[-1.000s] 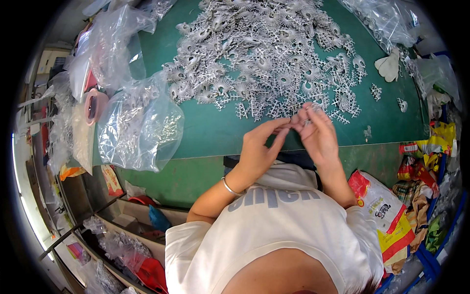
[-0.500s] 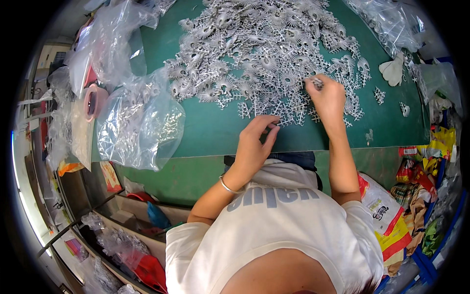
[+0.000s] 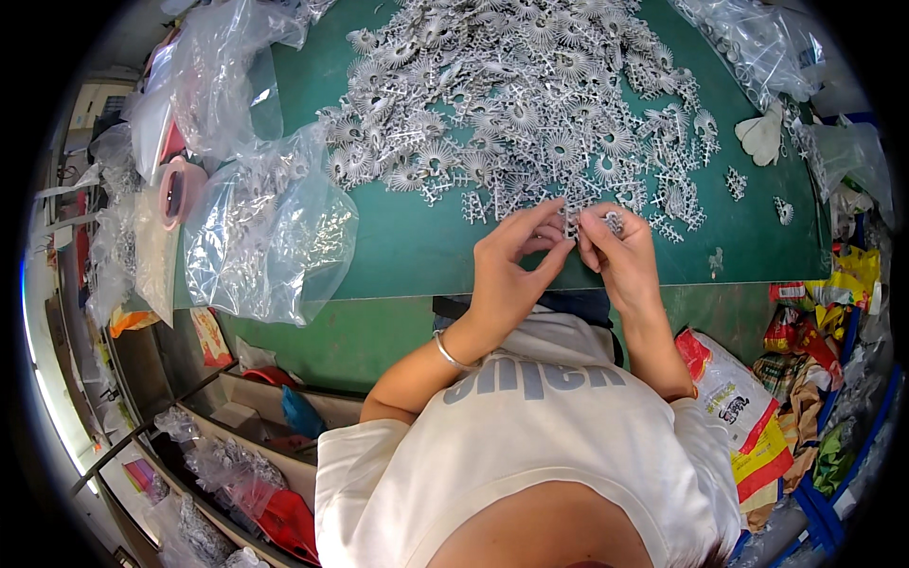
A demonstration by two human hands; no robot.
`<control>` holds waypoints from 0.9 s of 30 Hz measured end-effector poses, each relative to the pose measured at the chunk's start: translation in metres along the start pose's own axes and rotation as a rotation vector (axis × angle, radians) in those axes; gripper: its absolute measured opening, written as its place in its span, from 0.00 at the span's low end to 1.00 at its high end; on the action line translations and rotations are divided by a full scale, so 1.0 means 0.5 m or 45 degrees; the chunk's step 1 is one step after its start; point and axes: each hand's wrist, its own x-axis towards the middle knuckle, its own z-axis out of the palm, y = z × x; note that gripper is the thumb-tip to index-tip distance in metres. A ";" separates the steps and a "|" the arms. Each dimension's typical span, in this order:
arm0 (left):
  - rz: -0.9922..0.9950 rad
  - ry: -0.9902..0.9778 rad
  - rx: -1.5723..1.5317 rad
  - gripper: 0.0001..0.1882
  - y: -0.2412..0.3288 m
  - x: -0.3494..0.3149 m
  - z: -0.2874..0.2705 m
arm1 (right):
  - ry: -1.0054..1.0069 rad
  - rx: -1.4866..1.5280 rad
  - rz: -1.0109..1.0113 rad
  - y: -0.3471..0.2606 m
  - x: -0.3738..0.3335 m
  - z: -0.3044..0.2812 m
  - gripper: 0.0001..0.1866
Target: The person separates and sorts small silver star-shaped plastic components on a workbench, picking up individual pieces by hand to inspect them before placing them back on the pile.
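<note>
Close together at the table's near edge, my two hands meet around a small silver-grey branched metal piece (image 3: 571, 223). Thumb and fingers of my left hand (image 3: 508, 265) pinch it from the left. From the other side, my right hand (image 3: 627, 263) has its thumb and fingertips at the same piece. Another silver-grey piece (image 3: 614, 223) shows within the curled fingers of the right hand. Just beyond lies a large heap of silver-grey metal pieces (image 3: 502, 123), some fan-shaped with fine ribs, others branched.
The green table (image 3: 407, 251) bears a clear plastic bag of pieces (image 3: 275, 237) at left, beside a pink tape dispenser-like object (image 3: 180, 194). Single pieces (image 3: 736, 184) and a white petal-shaped thing (image 3: 760, 137) lie at right. Coloured packaging (image 3: 739, 407) is piled below right.
My right hand has come back from the heap toward me, bringing pieces with it. My left hand has shifted right, and both now meet at one piece.
</note>
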 end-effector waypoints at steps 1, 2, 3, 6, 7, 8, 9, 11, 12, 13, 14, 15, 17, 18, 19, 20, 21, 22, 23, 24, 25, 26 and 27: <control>-0.097 -0.038 -0.215 0.21 0.000 0.000 -0.004 | 0.000 0.006 0.006 -0.001 -0.003 0.002 0.08; -0.193 -0.075 -0.430 0.20 0.000 0.000 -0.009 | -0.017 0.030 -0.010 -0.003 -0.004 0.002 0.08; -0.312 -0.107 -0.606 0.20 0.000 0.003 -0.016 | -0.033 0.054 -0.025 -0.005 -0.006 -0.001 0.08; -0.563 -0.206 -0.997 0.20 0.002 0.009 -0.038 | -0.042 0.107 -0.048 -0.008 -0.009 -0.008 0.09; -0.575 -0.242 -1.034 0.20 0.002 0.009 -0.041 | -0.039 0.121 -0.052 -0.008 -0.009 -0.008 0.10; -0.587 -0.278 -1.071 0.20 0.002 0.008 -0.043 | -0.043 0.136 -0.054 -0.010 -0.010 -0.005 0.10; -0.589 -0.309 -1.121 0.20 0.000 0.008 -0.045 | -0.046 0.149 -0.056 -0.014 -0.012 -0.002 0.10; -0.590 -0.370 -1.220 0.20 -0.004 0.006 -0.048 | -0.071 0.198 -0.041 -0.014 -0.014 -0.001 0.11; -0.587 -0.376 -1.219 0.21 -0.004 0.006 -0.048 | -0.094 0.231 -0.024 -0.012 -0.015 -0.003 0.11; -0.583 -0.382 -1.217 0.21 -0.004 0.005 -0.047 | -0.116 0.264 -0.007 -0.011 -0.015 -0.005 0.11; -0.580 -0.389 -1.216 0.21 -0.003 0.005 -0.047 | -0.130 0.283 0.001 -0.010 -0.016 -0.007 0.12; -0.574 -0.392 -1.209 0.22 -0.003 0.004 -0.047 | -0.146 0.301 0.009 -0.010 -0.017 -0.007 0.12; -0.563 -0.399 -1.196 0.22 -0.002 0.003 -0.048 | -0.181 0.351 0.020 -0.006 -0.017 -0.011 0.12; -0.561 -0.392 -1.179 0.23 -0.001 0.003 -0.048 | -0.199 0.383 0.022 -0.002 -0.017 -0.015 0.12; -0.559 -0.386 -1.161 0.23 0.000 0.002 -0.047 | -0.217 0.414 0.025 0.002 -0.016 -0.017 0.12; -0.557 -0.380 -1.144 0.23 0.001 0.002 -0.047 | -0.214 0.426 0.014 0.004 -0.015 -0.017 0.12; -0.555 -0.364 -1.126 0.23 0.004 0.002 -0.046 | -0.211 0.439 0.005 0.007 -0.014 -0.017 0.12; -0.554 -0.349 -1.108 0.24 0.008 0.003 -0.043 | -0.209 0.451 -0.005 0.008 -0.013 -0.017 0.12; -0.552 -0.335 -1.090 0.24 0.010 0.002 -0.040 | -0.155 0.453 -0.007 0.007 -0.013 -0.013 0.12; -0.492 -0.287 -1.025 0.24 0.007 0.001 -0.036 | -0.102 0.455 -0.009 0.005 -0.015 -0.006 0.13; -0.431 -0.239 -0.959 0.24 0.001 -0.001 -0.030 | -0.049 0.456 -0.011 0.004 -0.016 -0.002 0.13; -0.370 -0.192 -0.894 0.23 -0.006 -0.004 -0.024 | -0.059 0.377 -0.018 0.009 -0.017 -0.003 0.12; -0.457 -0.161 -0.880 0.23 -0.014 -0.009 -0.019 | -0.067 0.299 -0.025 0.018 -0.018 -0.005 0.12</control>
